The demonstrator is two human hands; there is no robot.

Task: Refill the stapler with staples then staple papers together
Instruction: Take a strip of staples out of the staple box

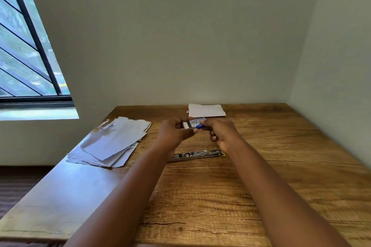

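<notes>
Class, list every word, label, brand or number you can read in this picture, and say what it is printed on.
Small staple box, held between both hands: print on its blue part, too blurred to read.
Stapler, loose papers, far paper: no text visible.

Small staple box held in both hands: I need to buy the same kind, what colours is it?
The small staple box looks white and blue, seen in the head view.
</notes>
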